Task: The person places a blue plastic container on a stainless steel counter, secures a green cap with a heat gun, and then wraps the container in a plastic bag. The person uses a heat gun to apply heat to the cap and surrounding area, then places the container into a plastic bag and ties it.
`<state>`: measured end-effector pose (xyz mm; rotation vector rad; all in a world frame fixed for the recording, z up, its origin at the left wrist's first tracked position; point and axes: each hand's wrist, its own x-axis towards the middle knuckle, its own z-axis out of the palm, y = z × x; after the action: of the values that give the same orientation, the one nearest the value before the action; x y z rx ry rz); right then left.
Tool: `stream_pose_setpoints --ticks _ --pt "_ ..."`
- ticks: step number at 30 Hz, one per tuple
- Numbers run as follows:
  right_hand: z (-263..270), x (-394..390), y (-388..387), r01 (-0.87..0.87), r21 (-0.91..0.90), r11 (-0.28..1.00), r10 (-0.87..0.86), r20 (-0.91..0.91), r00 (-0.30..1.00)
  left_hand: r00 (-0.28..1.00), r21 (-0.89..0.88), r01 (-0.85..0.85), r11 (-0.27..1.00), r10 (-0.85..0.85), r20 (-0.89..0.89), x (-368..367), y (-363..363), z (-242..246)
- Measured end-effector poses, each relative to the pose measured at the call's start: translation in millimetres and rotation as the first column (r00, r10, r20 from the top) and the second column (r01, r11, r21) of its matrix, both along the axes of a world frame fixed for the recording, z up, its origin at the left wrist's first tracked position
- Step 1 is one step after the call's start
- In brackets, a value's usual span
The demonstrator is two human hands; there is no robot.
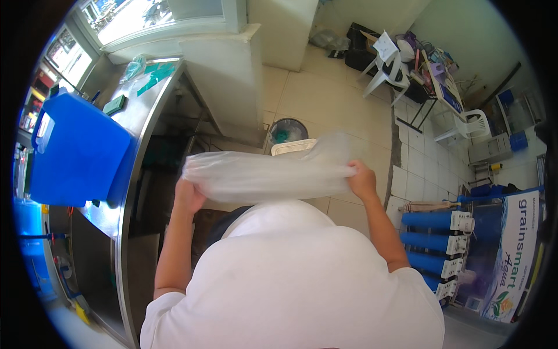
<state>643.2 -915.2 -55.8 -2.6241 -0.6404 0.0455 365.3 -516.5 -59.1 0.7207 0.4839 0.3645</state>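
A clear plastic bag [270, 174] is stretched sideways between my hands, in front of my body. My left hand [190, 192] grips its left end, where the film bunches around the fingers. At the other end, my right hand [362, 178] pinches a gathered edge between thumb and fingers. A loose flap of the film rises blurred near the right hand. Whether anything is inside the bag cannot be made out.
To the left, a blue plastic water jug [83, 148] stands on a stainless steel counter [150, 98] with a green scrubbing pad [114, 104]. A lined waste bin [287, 131] and a white lid [293, 147] are on the floor ahead. White plastic chairs [468, 124] and blue filter cylinders [425, 221] are at right.
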Motion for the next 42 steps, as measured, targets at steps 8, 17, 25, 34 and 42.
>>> stream_pose_setpoints --ticks 8,17,25,34,42 --pt "10 -4 24 0.615 0.532 0.582 0.259 -0.838 0.48 0.514 0.713 0.543 0.444 0.496 -0.7 -21 -1 -69" --pt "-9 12 17 0.475 0.562 0.677 -0.466 -0.172 0.868 0.847 0.368 0.522 0.77 -0.415 -0.333 -21 0 -13" --pt "35 -62 38 0.243 0.633 0.735 0.444 -0.72 0.533 0.735 0.418 -0.185 0.889 0.408 -0.542 2 62 -102" --pt "-53 17 -7 0.551 0.388 0.739 -0.484 -0.264 0.834 0.727 0.178 0.646 0.742 -0.529 -0.437 10 1 -30" --pt "3 80 16 0.298 0.448 0.843 0.215 -0.789 0.576 0.826 0.091 -0.206 0.974 0.223 -0.518 77 44 -104"
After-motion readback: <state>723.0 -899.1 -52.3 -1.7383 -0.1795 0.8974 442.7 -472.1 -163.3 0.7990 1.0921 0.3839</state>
